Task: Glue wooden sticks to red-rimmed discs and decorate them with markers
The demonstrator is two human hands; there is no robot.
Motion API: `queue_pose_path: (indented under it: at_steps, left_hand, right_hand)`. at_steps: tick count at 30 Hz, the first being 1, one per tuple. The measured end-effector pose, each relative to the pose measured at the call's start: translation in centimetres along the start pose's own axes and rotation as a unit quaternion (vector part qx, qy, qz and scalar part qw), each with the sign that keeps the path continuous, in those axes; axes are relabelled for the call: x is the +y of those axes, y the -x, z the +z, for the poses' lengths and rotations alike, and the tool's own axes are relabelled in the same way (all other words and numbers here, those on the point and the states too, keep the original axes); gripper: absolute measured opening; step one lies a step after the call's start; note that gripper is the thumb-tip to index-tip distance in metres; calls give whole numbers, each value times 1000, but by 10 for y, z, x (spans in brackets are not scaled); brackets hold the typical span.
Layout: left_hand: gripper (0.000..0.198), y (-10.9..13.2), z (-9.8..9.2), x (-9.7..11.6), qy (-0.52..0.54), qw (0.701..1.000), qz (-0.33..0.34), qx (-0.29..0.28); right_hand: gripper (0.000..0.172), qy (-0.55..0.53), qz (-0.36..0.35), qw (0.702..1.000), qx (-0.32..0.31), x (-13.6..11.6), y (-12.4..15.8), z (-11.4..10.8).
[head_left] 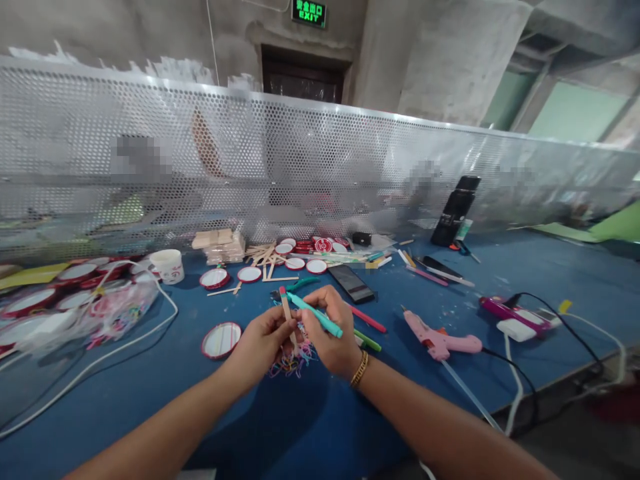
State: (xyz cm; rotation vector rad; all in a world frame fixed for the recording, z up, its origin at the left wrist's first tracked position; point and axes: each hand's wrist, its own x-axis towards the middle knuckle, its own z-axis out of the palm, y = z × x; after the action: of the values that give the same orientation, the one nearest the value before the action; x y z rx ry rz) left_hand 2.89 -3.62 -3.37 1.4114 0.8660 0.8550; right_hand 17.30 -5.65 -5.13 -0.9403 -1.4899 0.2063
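My left hand [263,337] pinches a wooden craft stick [285,303] and holds it upright over the blue table [300,413]. My right hand [330,333], with a gold bracelet at the wrist, holds a teal marker [316,315] whose tip touches the stick's top end. Under both hands lies a small heap of coloured rubber bands [290,363]. A round red-rimmed lid [221,339] lies just left of my left hand.
A pink glue gun [440,341] lies to the right, a black phone [351,283] and more markers beyond my hands. Red-rimmed lids, loose sticks, a white cup [167,265] and a perforated metal screen [320,167] stand further back. White cables cross the left side.
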Motion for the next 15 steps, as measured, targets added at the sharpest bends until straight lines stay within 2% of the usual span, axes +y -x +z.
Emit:
queue_pose_path:
  at_steps: [3,7,15]
  left_hand:
    - [32,2,0,-2,-5,1000,8,-12]
    - [35,6,0,-1,-15,1000,15,-7]
    - [34,6,0,-4,-32,999,29,-7]
  right_hand:
    - [4,50,-48,998,8,-4,1,0]
    - [4,64,-99,993,9,-9,2,-1]
    - [5,82,-121,989,7,-7,2,-2]
